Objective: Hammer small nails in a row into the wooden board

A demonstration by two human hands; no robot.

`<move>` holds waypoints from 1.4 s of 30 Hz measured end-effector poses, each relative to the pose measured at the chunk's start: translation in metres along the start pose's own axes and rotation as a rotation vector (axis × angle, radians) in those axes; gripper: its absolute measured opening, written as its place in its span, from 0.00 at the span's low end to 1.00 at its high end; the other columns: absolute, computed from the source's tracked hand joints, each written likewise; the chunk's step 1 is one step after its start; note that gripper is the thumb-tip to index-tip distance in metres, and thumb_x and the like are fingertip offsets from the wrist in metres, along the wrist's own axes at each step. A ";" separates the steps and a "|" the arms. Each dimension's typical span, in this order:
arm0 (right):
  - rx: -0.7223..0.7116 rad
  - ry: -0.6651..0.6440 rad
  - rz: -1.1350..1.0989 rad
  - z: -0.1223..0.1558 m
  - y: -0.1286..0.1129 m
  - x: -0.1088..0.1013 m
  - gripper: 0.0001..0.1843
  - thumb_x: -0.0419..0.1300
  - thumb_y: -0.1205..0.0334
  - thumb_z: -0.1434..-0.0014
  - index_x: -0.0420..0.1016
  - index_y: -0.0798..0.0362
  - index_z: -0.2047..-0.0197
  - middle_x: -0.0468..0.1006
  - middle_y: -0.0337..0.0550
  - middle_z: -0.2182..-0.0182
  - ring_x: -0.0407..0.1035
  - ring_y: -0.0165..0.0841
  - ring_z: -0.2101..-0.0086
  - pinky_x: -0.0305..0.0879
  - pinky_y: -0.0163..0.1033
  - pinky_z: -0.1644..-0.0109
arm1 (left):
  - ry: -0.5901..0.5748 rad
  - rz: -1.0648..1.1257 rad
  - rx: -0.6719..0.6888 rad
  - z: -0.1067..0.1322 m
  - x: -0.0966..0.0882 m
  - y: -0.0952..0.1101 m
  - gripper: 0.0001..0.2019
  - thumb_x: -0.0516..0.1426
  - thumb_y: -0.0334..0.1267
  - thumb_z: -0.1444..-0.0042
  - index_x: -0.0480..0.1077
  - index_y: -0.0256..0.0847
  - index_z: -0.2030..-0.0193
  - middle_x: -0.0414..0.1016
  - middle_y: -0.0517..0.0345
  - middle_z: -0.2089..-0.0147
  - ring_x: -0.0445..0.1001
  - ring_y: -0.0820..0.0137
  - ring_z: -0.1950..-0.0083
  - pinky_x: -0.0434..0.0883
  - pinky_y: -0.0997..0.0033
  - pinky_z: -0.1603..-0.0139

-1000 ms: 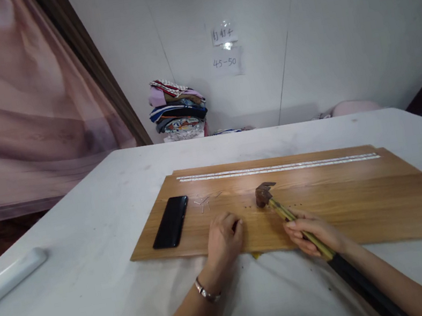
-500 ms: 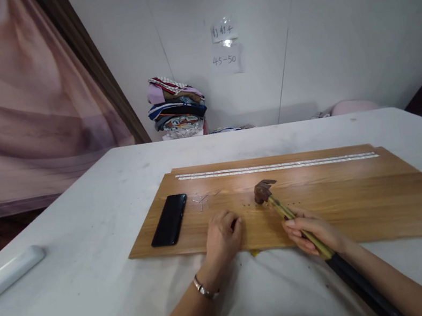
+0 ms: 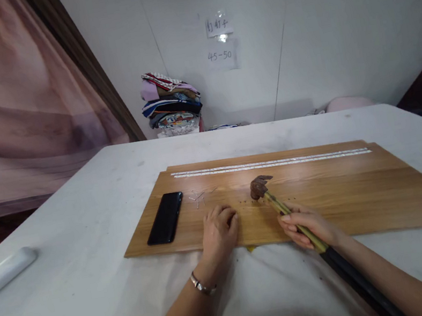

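Observation:
My right hand (image 3: 308,227) grips the yellow part of a claw hammer's handle; its black lower end runs back along my forearm. The rusty head of the hammer (image 3: 259,187) is low over a wooden board (image 3: 356,192), at a row of small dark nail heads (image 3: 290,199). Whether it touches the board, I cannot tell. My left hand (image 3: 218,228) rests on the board's near part, fingers loosely curled in, with nothing visible in them. Beyond it lie several loose nails (image 3: 197,197), left of the hammer head. A black phone (image 3: 165,218) lies flat on the board's left end.
Two white marked strips (image 3: 269,163) run along the board's far edge. The board lies on a white table (image 3: 63,222). A white rounded bar (image 3: 3,276) is at the left. Behind stand folded clothes (image 3: 172,102) by the wall, and a pink curtain (image 3: 22,104) hangs left.
The whole view has shifted slightly, so everything appears a little further left and up. Both hands and the hammer keep nearly the same places over the board.

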State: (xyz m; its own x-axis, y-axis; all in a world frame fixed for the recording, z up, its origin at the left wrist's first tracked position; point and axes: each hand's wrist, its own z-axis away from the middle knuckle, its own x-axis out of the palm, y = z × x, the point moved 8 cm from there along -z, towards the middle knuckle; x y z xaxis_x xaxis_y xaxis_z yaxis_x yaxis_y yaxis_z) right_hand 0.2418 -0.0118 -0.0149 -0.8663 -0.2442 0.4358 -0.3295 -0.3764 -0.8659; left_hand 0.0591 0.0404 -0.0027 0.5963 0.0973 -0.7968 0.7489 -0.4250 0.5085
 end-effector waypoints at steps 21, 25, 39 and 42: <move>0.014 -0.002 0.017 -0.004 0.003 -0.001 0.13 0.62 0.55 0.48 0.62 0.50 0.66 0.62 0.26 0.83 0.50 0.19 0.91 0.48 0.26 0.90 | -0.030 -0.038 0.018 0.000 -0.003 0.007 0.08 0.53 0.35 0.40 0.74 0.44 0.63 0.75 0.56 0.56 0.71 0.64 0.51 0.64 0.59 0.48; 0.009 -0.003 0.027 -0.003 0.004 -0.002 0.13 0.62 0.55 0.48 0.62 0.50 0.66 0.62 0.26 0.83 0.49 0.19 0.91 0.47 0.26 0.90 | -0.017 -0.057 0.029 0.001 -0.002 0.007 0.07 0.54 0.34 0.41 0.74 0.44 0.63 0.76 0.55 0.56 0.71 0.64 0.52 0.64 0.59 0.48; 0.016 0.003 0.045 -0.005 0.006 -0.005 0.14 0.62 0.56 0.47 0.59 0.50 0.70 0.61 0.26 0.83 0.49 0.18 0.90 0.47 0.25 0.90 | -0.007 -0.068 0.049 0.000 0.000 0.006 0.07 0.54 0.34 0.40 0.74 0.44 0.62 0.75 0.54 0.56 0.71 0.64 0.51 0.65 0.59 0.48; 0.014 0.014 0.030 -0.004 0.005 -0.005 0.13 0.62 0.56 0.48 0.60 0.50 0.67 0.63 0.26 0.81 0.50 0.18 0.90 0.47 0.26 0.90 | -0.003 -0.066 0.056 0.001 0.002 0.005 0.08 0.53 0.34 0.40 0.74 0.44 0.62 0.75 0.54 0.56 0.71 0.64 0.51 0.65 0.59 0.48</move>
State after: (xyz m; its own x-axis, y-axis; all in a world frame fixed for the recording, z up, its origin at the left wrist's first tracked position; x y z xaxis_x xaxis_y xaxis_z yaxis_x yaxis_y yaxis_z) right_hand 0.2430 -0.0089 -0.0218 -0.8808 -0.2435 0.4060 -0.2978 -0.3818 -0.8750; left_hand 0.0635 0.0383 -0.0021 0.5455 0.1241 -0.8289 0.7688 -0.4678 0.4360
